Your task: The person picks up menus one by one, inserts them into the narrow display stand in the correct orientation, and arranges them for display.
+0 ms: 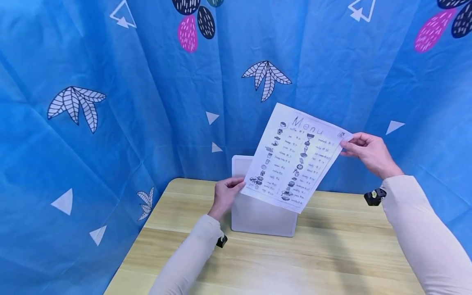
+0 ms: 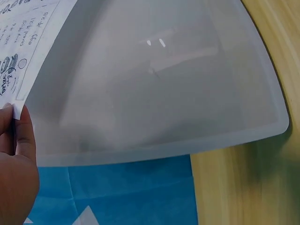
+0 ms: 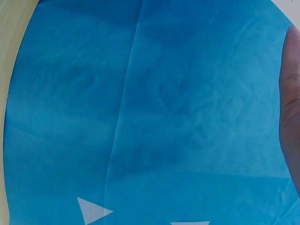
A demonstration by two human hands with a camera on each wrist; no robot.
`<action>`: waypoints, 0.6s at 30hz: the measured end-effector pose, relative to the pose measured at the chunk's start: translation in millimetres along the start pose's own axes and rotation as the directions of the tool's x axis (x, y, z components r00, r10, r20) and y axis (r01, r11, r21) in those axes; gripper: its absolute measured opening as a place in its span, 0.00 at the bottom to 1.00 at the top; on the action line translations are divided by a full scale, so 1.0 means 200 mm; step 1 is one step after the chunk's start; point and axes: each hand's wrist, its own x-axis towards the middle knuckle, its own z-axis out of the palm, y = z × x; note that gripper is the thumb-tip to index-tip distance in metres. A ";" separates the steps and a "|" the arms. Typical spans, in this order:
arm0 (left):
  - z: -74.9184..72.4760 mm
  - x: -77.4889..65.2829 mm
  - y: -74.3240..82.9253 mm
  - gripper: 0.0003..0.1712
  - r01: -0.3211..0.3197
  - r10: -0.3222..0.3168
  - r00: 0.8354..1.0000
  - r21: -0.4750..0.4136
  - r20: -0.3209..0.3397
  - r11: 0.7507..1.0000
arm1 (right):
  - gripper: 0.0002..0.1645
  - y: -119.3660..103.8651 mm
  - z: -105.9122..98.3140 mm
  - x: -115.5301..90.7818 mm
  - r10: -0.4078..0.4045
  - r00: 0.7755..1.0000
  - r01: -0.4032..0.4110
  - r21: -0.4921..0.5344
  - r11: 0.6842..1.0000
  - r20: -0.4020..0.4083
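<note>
A white paper sheet (image 1: 291, 164) headed "Menu", with small drawings and handwritten prices, is held up tilted in both hands. My left hand (image 1: 225, 194) pinches its lower left corner between thumb and fingers. Near the upper right corner, my right hand (image 1: 370, 153) pinches the sheet's edge. Behind the paper stands a pale, round-cornered board (image 1: 263, 219), partly covered by it. In the left wrist view the board's glossy surface (image 2: 164, 93) fills most of the picture, beside the pinched paper corner (image 2: 28, 61). Only part of one finger (image 3: 291, 93) shows in the right wrist view.
The board stands toward the back of a light wooden table (image 1: 332, 254). A blue curtain (image 1: 147, 102) printed with leaves and triangles hangs behind the table and along its left side. Each wrist carries a small black device, such as the right one (image 1: 375, 197).
</note>
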 end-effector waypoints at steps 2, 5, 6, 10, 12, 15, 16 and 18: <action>-0.01 0.01 0.01 0.10 -0.005 0.005 1.000 0.001 0.001 1.000 | 0.16 -0.01 0.00 0.00 -0.005 1.000 0.005 0.008 1.000 -0.001; -0.03 0.02 0.03 0.10 -0.014 0.014 1.000 -0.005 0.001 1.000 | 0.14 -0.03 0.00 0.01 -0.007 1.000 0.007 0.010 1.000 0.004; -0.03 0.03 0.03 0.10 -0.018 0.018 1.000 -0.009 0.000 1.000 | 0.13 -0.03 -0.01 0.01 -0.006 1.000 0.006 0.015 1.000 0.007; -0.05 0.04 0.05 0.09 -0.049 0.049 0.999 -0.014 -0.006 0.999 | 0.11 -0.04 -0.01 0.01 0.000 1.000 0.000 0.021 1.000 0.016; -0.06 0.05 0.06 0.09 -0.069 0.069 0.998 -0.016 -0.005 0.997 | 0.12 -0.05 -0.01 0.02 -0.002 1.000 0.002 0.018 1.000 0.017; -0.07 0.06 0.07 0.09 -0.083 0.083 0.997 -0.025 -0.001 0.996 | 0.13 -0.06 -0.01 0.02 -0.006 1.000 0.006 0.011 1.000 0.019; -0.08 0.06 0.07 0.09 -0.083 0.083 0.997 -0.030 0.001 0.996 | 0.13 -0.06 0.00 0.02 -0.010 1.000 0.010 0.017 1.000 0.020; -0.10 0.07 0.08 0.09 -0.081 0.081 0.997 -0.034 0.006 0.996 | 0.14 -0.07 0.00 0.02 -0.015 1.000 0.014 0.031 0.999 0.023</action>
